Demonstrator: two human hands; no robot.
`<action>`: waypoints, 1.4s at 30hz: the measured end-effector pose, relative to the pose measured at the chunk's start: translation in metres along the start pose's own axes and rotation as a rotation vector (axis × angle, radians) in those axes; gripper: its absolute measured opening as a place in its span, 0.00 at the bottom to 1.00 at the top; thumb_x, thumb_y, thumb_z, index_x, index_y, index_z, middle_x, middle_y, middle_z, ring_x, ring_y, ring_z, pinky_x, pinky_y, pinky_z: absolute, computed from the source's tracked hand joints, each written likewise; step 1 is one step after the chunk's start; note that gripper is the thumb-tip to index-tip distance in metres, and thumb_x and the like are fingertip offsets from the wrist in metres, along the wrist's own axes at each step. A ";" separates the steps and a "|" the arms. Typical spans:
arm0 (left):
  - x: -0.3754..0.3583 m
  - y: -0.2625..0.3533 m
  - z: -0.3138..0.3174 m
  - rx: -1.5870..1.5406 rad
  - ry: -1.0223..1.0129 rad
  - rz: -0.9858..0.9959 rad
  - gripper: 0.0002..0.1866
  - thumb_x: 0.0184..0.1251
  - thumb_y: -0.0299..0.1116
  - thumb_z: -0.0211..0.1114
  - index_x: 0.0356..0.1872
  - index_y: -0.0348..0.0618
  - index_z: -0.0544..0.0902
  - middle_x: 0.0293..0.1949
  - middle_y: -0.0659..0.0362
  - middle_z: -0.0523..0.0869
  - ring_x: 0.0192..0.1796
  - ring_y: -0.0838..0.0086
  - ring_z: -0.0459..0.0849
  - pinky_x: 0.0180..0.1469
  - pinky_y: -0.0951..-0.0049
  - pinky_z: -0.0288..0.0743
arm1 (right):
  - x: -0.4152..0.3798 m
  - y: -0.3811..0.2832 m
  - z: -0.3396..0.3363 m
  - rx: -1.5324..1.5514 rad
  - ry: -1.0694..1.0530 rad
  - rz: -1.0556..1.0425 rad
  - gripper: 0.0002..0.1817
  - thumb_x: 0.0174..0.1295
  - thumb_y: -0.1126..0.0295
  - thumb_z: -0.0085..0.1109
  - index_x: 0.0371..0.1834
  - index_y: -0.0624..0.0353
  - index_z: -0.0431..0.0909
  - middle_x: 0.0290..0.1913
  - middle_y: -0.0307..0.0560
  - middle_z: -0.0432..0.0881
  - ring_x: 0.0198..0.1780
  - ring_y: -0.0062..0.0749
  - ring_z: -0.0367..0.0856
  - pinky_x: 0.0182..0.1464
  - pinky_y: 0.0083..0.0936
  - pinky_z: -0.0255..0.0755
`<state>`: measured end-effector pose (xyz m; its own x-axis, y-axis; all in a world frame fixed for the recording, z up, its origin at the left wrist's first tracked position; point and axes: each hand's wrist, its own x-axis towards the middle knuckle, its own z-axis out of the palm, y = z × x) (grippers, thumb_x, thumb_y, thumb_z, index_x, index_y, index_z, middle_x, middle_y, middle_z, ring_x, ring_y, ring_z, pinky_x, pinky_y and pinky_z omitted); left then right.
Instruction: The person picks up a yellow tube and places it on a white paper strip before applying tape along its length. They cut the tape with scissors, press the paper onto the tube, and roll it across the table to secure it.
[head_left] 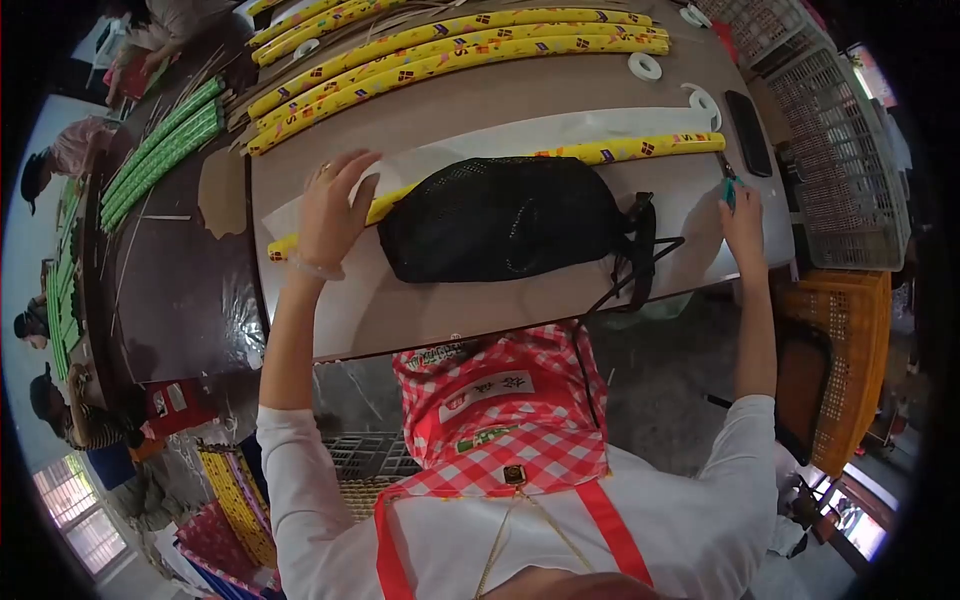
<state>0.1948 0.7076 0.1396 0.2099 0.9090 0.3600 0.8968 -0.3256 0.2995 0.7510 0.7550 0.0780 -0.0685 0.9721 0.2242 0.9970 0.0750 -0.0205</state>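
One yellow patterned roll [640, 149] lies on the table [400, 325], its long axis running crosswise past the far side of the black mesh bag [500, 220], which hides its middle. Its left end sits nearer the person, left of the bag; its right end points away to the right, slightly farther out. Left of the bag, the left hand [335, 212] is over the roll, fingers loosely curved and thumb spread wide; contact cannot be told. Right of the bag, the right hand [741, 215] has its fingers closed around a teal-handled tool [731, 193], near the roll's right end.

Beyond the bag are more yellow rolls [460, 65] and a tape ring [645, 67]; to its right, a black phone [748, 134] and grey crates [850, 170]. Green rolls [163, 150] lie well to its left, with other people [85, 150] farther off.
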 end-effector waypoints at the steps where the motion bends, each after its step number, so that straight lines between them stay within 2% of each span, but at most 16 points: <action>1: 0.014 0.004 0.006 -0.076 -0.091 -0.011 0.15 0.59 0.32 0.59 0.48 0.43 0.77 0.46 0.55 0.80 0.50 0.58 0.76 0.52 0.63 0.68 | -0.002 -0.002 -0.003 0.000 -0.005 -0.003 0.19 0.60 0.65 0.53 0.51 0.64 0.67 0.47 0.58 0.68 0.49 0.52 0.69 0.49 0.39 0.67; 7: 0.087 0.004 0.059 -0.241 -0.365 0.091 0.19 0.56 0.31 0.62 0.51 0.40 0.75 0.45 0.51 0.80 0.49 0.58 0.78 0.52 0.65 0.70 | -0.017 0.001 -0.007 -0.028 -0.060 0.071 0.19 0.60 0.63 0.55 0.48 0.65 0.68 0.47 0.59 0.68 0.49 0.52 0.68 0.50 0.39 0.67; 10: 0.108 0.010 0.070 -0.380 -0.633 0.012 0.21 0.56 0.29 0.62 0.52 0.36 0.73 0.45 0.51 0.81 0.48 0.65 0.80 0.52 0.68 0.73 | -0.016 0.009 -0.005 -0.031 0.145 -0.067 0.21 0.58 0.61 0.56 0.48 0.65 0.69 0.47 0.59 0.68 0.47 0.52 0.69 0.49 0.40 0.67; 12: 0.117 0.014 0.072 -0.494 -0.762 -0.036 0.20 0.56 0.27 0.62 0.50 0.33 0.73 0.44 0.50 0.81 0.47 0.71 0.80 0.49 0.71 0.75 | -0.016 0.005 -0.021 0.168 -0.114 0.184 0.22 0.57 0.61 0.58 0.47 0.66 0.68 0.46 0.58 0.69 0.45 0.49 0.70 0.47 0.39 0.67; 16: 0.126 0.016 0.077 -0.504 -0.886 -0.129 0.20 0.53 0.25 0.64 0.49 0.34 0.74 0.44 0.51 0.81 0.45 0.72 0.80 0.48 0.73 0.76 | -0.038 0.009 -0.027 0.291 -0.202 0.377 0.24 0.57 0.61 0.58 0.51 0.66 0.67 0.45 0.53 0.70 0.44 0.39 0.71 0.44 0.34 0.68; 18: 0.126 0.013 0.084 -0.532 -0.875 -0.114 0.20 0.53 0.25 0.64 0.49 0.34 0.74 0.44 0.52 0.81 0.45 0.72 0.80 0.48 0.73 0.76 | -0.059 0.002 -0.037 1.375 -0.238 0.770 0.23 0.60 0.61 0.55 0.53 0.64 0.67 0.44 0.45 0.74 0.41 0.28 0.73 0.43 0.26 0.68; 20: 0.127 0.009 0.089 -0.559 -0.867 -0.099 0.20 0.53 0.25 0.65 0.49 0.34 0.75 0.44 0.52 0.81 0.45 0.72 0.80 0.49 0.74 0.75 | -0.070 -0.026 -0.053 1.801 -0.263 0.631 0.23 0.65 0.61 0.48 0.58 0.62 0.64 0.45 0.42 0.73 0.40 0.23 0.72 0.42 0.21 0.67; 21: 0.127 0.009 0.089 -0.532 -0.866 -0.084 0.20 0.53 0.26 0.65 0.49 0.34 0.75 0.43 0.53 0.81 0.45 0.72 0.80 0.49 0.74 0.75 | -0.071 -0.045 -0.060 1.848 -0.229 0.624 0.22 0.69 0.60 0.41 0.59 0.63 0.63 0.49 0.45 0.73 0.39 0.24 0.71 0.43 0.21 0.66; 24: 0.126 0.012 0.083 -0.502 -0.887 -0.121 0.21 0.52 0.27 0.66 0.49 0.35 0.75 0.43 0.55 0.81 0.46 0.72 0.80 0.51 0.74 0.73 | -0.049 -0.097 -0.076 2.061 -0.410 0.404 0.24 0.70 0.60 0.36 0.64 0.64 0.58 0.53 0.50 0.73 0.40 0.22 0.72 0.42 0.20 0.66; 28: 0.121 0.005 0.091 -0.585 -0.798 -0.089 0.21 0.50 0.28 0.66 0.48 0.35 0.76 0.44 0.53 0.82 0.47 0.70 0.80 0.51 0.73 0.72 | -0.005 -0.147 -0.081 1.829 -0.429 0.048 0.24 0.66 0.66 0.45 0.64 0.60 0.59 0.51 0.47 0.73 0.42 0.19 0.71 0.44 0.18 0.66; 30: 0.120 0.004 0.090 -0.612 -0.787 -0.065 0.22 0.48 0.29 0.65 0.48 0.36 0.76 0.43 0.51 0.82 0.46 0.68 0.81 0.50 0.72 0.73 | 0.017 -0.181 -0.095 1.401 -0.355 0.055 0.25 0.62 0.69 0.50 0.64 0.56 0.61 0.51 0.44 0.73 0.48 0.19 0.70 0.52 0.19 0.64; 31: 0.119 0.007 0.089 -0.580 -0.775 -0.079 0.22 0.47 0.30 0.65 0.48 0.36 0.76 0.43 0.51 0.83 0.46 0.68 0.81 0.50 0.72 0.73 | 0.026 -0.186 -0.084 1.310 -0.273 -0.175 0.26 0.59 0.71 0.53 0.63 0.53 0.64 0.50 0.42 0.74 0.51 0.20 0.70 0.54 0.21 0.64; 35: 0.121 0.014 0.081 -0.522 -0.767 -0.041 0.21 0.49 0.27 0.66 0.46 0.35 0.75 0.43 0.54 0.81 0.46 0.72 0.79 0.51 0.74 0.72 | 0.043 -0.216 -0.080 1.187 -0.404 -0.176 0.27 0.56 0.69 0.59 0.61 0.52 0.66 0.47 0.42 0.76 0.48 0.24 0.75 0.50 0.24 0.68; 38: 0.117 0.013 0.085 -0.504 -0.724 -0.046 0.20 0.48 0.28 0.65 0.45 0.35 0.75 0.41 0.54 0.82 0.43 0.72 0.80 0.48 0.75 0.73 | 0.042 -0.232 -0.084 0.759 -0.305 -0.160 0.27 0.48 0.58 0.67 0.53 0.51 0.72 0.46 0.49 0.78 0.43 0.41 0.79 0.46 0.29 0.71; 39: 0.116 0.013 0.086 -0.508 -0.691 -0.054 0.19 0.48 0.28 0.65 0.45 0.35 0.75 0.40 0.54 0.82 0.43 0.72 0.80 0.47 0.75 0.73 | 0.040 -0.233 -0.078 0.722 -0.280 -0.235 0.27 0.49 0.52 0.65 0.51 0.51 0.72 0.43 0.49 0.78 0.43 0.45 0.78 0.44 0.33 0.72; 42: 0.115 0.009 0.087 -0.532 -0.691 -0.057 0.19 0.49 0.28 0.65 0.45 0.35 0.75 0.39 0.53 0.82 0.42 0.72 0.80 0.46 0.75 0.73 | 0.036 -0.236 -0.076 0.458 -0.253 -0.331 0.28 0.50 0.47 0.61 0.51 0.50 0.70 0.40 0.48 0.78 0.41 0.45 0.78 0.43 0.36 0.72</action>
<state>0.2613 0.8315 0.1067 0.5142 0.8254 -0.2330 0.6485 -0.1964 0.7354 0.5157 0.7556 0.1654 -0.4341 0.8993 0.0537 0.8079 0.4150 -0.4184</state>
